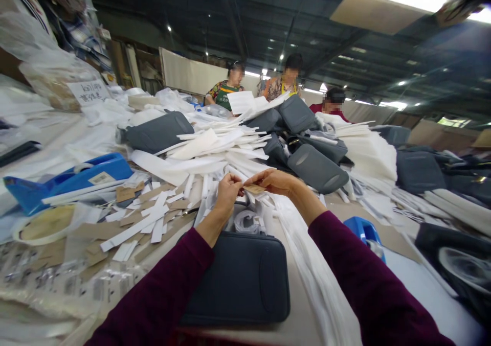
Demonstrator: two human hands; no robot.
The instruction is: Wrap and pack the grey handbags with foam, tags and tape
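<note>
A small brown cardboard piece (254, 188) is pinched in the fingers of my right hand (279, 181). My left hand (228, 191) meets it from the left, its fingertips closed at the piece's left end; what else they may grip is too small to make out. Below both hands lies a dark grey case (238, 279), flat on the table with a rounded flap on its right side. Clear plastic wrap (247, 222) covers something at the case's far end, partly hidden under my hands.
Left are loose white and brown strips (153, 215), a blue tape dispenser (92, 175) and a tape roll (46, 223). Beyond are white foam sheets (215, 144) and piled grey cases (318, 167). Another blue dispenser (362, 228) stands right. Several people (226, 93) work across the table.
</note>
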